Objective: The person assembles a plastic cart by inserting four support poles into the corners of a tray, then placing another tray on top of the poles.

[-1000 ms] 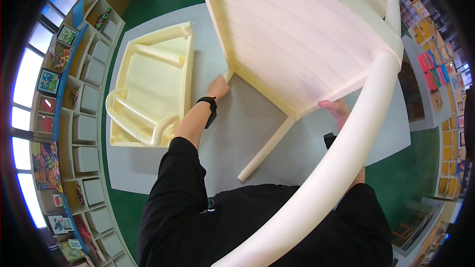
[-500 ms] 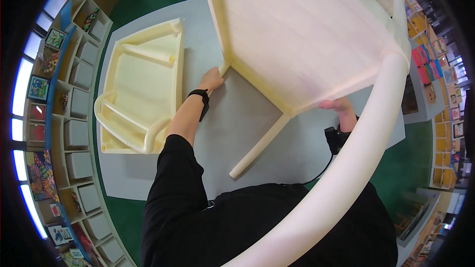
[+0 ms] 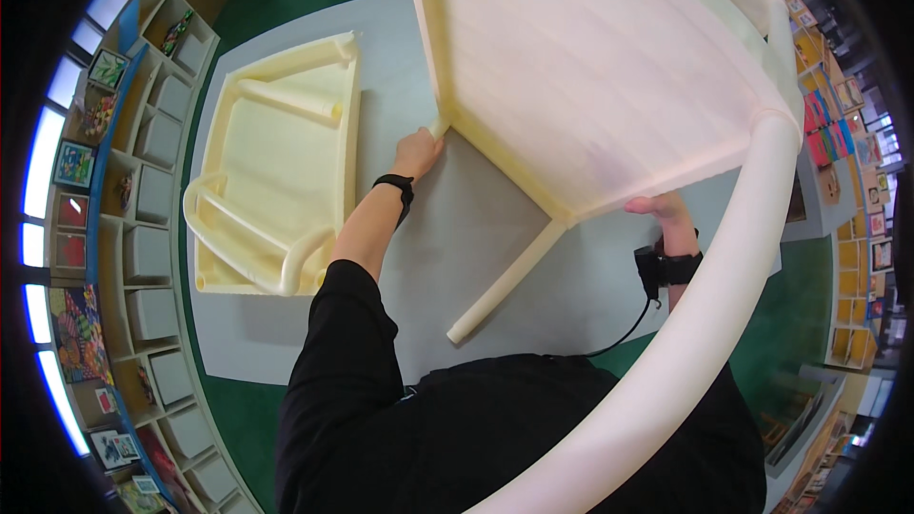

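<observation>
A large cream plastic panel with a raised rim is held up tilted before me, its hollow side facing me. Tubular legs join its corners: a thick curved one sweeps close past my right arm, and a straight one slants down toward me. At the panel's left corner, my left hand is closed round a short tube. My right hand bears against the panel's lower right edge, with some fingers hidden behind it. A second cream panel lies on the table at left, with tubes in it.
The grey table lies under the work, with green floor around it. White shelves with bins line the left wall. A black device with a cable is strapped at my right wrist. More shelving stands at right.
The held panel and its legs have shifted slightly to the right in the view, and both hands with them. More of my right wrist shows now. Both hands keep their places on it.
</observation>
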Available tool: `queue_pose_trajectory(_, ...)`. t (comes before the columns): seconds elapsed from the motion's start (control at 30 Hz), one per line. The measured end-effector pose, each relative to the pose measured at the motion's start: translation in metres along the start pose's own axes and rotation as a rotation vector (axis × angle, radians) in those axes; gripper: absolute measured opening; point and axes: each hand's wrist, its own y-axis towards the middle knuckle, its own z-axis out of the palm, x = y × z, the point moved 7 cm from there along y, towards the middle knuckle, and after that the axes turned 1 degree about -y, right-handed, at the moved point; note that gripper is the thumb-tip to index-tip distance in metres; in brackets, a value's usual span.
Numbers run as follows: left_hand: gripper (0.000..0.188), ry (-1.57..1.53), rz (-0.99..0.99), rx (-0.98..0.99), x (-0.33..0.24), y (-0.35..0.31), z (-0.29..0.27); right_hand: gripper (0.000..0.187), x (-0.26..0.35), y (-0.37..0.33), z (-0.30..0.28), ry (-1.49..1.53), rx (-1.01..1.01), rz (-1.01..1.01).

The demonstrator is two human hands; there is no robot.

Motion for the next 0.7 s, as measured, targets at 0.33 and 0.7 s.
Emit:
queue_pose_trajectory(0.33, 0.034, 0.044, 0.049, 0.113, 0.005, -0.020, 0.002, 0.012, 0.017, -0.018, -0.009, -0.023, 0.000, -0.013)
queue_pose_trajectory(0.7, 0.052, -0.015, -0.026, 0.105, -0.006, -0.095, 0.000, 0.011, 0.027, -0.016, -0.027, -0.050, 0.049, 0.019)
